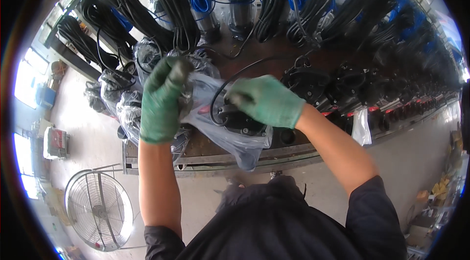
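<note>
A black pump (241, 122) stands near the front of the bench, partly inside a clear plastic bag (215, 130). The bag spreads to the left of it and hangs over the bench edge. My left hand (162, 103), in a green glove, is raised beside the bag with its fingers curled; blur hides what they hold, if anything. Above the pump, my right hand (269, 102), also gloved in green, has its fingers bent together. What is in them cannot be made out. A black cable (214, 105) loops down between both hands toward the pump.
Bagged pumps (128, 113) line the bench's left end. Several unbagged black pumps (350, 83) stand at the right. Thick black cable coils (171, 5) rise along the back. A round floor fan (99, 209) is at lower left, below the bench edge (313, 154).
</note>
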{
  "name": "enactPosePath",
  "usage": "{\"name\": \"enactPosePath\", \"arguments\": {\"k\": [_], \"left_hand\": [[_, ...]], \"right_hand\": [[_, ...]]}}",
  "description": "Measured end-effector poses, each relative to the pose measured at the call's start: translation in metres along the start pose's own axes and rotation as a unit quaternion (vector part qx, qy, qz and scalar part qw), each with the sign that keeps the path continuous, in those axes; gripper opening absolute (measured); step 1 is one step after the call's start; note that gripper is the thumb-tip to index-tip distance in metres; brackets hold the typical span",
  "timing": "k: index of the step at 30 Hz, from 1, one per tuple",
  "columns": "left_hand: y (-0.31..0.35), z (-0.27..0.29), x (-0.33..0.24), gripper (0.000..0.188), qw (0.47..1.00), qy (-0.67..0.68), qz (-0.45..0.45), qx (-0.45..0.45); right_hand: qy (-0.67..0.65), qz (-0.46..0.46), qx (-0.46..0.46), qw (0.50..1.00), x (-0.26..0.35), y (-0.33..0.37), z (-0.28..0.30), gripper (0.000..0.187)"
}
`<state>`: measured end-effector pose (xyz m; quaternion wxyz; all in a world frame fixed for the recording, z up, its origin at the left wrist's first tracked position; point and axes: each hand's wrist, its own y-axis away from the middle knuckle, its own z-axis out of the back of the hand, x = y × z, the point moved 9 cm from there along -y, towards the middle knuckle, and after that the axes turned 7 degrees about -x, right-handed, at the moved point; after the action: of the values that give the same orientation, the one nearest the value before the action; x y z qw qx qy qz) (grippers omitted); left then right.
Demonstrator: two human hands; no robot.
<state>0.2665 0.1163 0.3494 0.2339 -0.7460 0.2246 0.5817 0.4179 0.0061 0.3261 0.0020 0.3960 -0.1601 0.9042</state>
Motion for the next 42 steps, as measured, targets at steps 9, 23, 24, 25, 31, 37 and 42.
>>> {"name": "enactPosePath", "arguments": {"k": [9, 23, 24, 25, 31, 37, 42], "left_hand": [[0.030, -0.094, -0.001, 0.056, 0.783, -0.533, -0.248, 0.201], [0.000, 0.004, -0.023, 0.045, 0.809, -0.534, -0.231, 0.082], [0.002, 0.014, -0.016, 0.042, 0.834, -0.518, -0.175, 0.076], [0.006, 0.025, -0.010, 0.040, 0.855, -0.500, -0.117, 0.069], [0.025, 0.024, 0.003, 0.061, 0.862, -0.489, -0.061, 0.120], [0.038, 0.036, 0.048, 0.022, 0.851, -0.492, -0.061, 0.174], [0.061, 0.050, 0.143, 0.025, 0.889, -0.375, -0.001, 0.261]], "right_hand": [[-0.229, -0.311, -0.128, 0.913, -0.135, 0.136, -0.071, 0.048], [-0.186, -0.169, -0.430, 0.867, -0.049, 0.119, 0.095, 0.013], [-0.152, -0.128, -0.435, 0.878, -0.033, 0.116, 0.100, 0.013], [-0.118, -0.087, -0.437, 0.887, -0.018, 0.111, 0.101, 0.014], [0.020, -0.270, -0.019, 0.963, -0.056, 0.030, 0.030, 0.054], [0.180, -0.154, 0.087, 0.968, -0.066, -0.010, 0.023, 0.027], [0.036, -0.108, -0.114, 0.987, -0.002, 0.002, 0.035, 0.016]]}}
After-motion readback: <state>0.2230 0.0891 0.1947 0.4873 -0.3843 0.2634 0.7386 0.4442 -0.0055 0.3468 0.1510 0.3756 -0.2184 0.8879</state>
